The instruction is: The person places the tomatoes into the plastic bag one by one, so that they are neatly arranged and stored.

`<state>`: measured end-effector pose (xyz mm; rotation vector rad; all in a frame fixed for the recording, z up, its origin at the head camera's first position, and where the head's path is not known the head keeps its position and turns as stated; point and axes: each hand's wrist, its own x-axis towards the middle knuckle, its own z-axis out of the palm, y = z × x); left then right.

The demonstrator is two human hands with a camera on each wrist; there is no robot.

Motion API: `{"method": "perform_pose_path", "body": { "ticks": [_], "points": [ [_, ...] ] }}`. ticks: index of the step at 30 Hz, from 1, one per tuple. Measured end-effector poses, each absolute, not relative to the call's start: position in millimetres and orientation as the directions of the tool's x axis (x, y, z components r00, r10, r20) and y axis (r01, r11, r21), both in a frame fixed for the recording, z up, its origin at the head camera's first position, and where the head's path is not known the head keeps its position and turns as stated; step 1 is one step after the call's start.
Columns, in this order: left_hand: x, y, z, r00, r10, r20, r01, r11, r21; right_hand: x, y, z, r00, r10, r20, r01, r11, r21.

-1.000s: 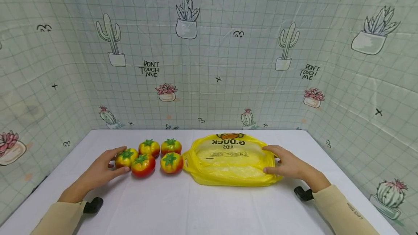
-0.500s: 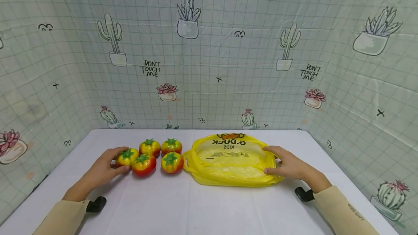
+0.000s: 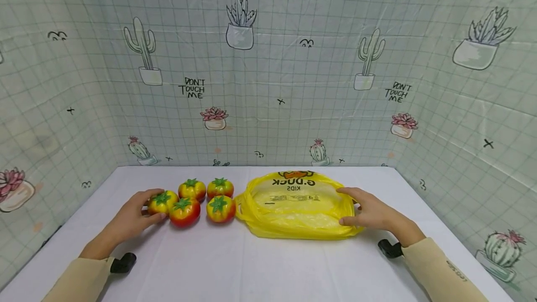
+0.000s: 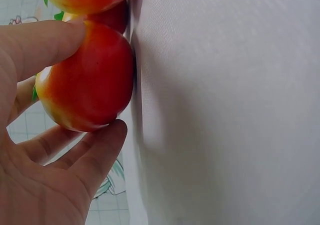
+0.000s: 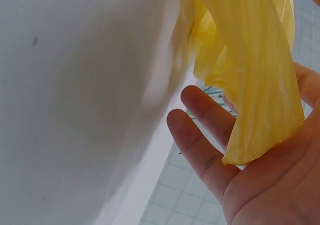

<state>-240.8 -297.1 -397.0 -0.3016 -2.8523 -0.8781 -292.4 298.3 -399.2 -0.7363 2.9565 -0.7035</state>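
In the head view several yellow-and-red tomatoes with green star-shaped tops stand together left of centre. My left hand [image 3: 131, 213] holds the leftmost tomato [image 4: 92, 80], with the thumb on one side and fingers on the other. A second tomato [image 3: 184, 211] stands close by it. A yellow plastic bag [image 3: 299, 225] with dark mirrored lettering lies right of the tomatoes, its mouth spread toward me. My right hand [image 3: 371, 211] rests at the bag's right end, thumb and fingers spread. In the right wrist view, a bag handle [image 5: 265, 95] hangs across the palm while the fingers stay loosely extended.
Everything lies on a white-covered table [image 3: 235, 269]. A gridded cloth [image 3: 268, 69] with cactus prints encloses the back and both sides. Another tomato [image 3: 221, 209] stands beside the bag's left handle. A dark device [image 3: 123, 263] shows at the left cuff.
Only a slight shift of the whole view shows. Both hands, the tomatoes and the bag keep their places.
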Motion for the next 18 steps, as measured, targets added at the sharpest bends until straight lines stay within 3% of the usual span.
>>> {"method": "perform_pose_path", "body": {
  "ticks": [18],
  "points": [
    [-239.6, -298.8, -389.8, -0.972, 0.12, 0.203, 0.216, 0.804, 0.554, -290.1, 297.4, -393.3, -0.902, -0.424, 0.076, -0.411, 0.793, -0.45]
  ]
}}
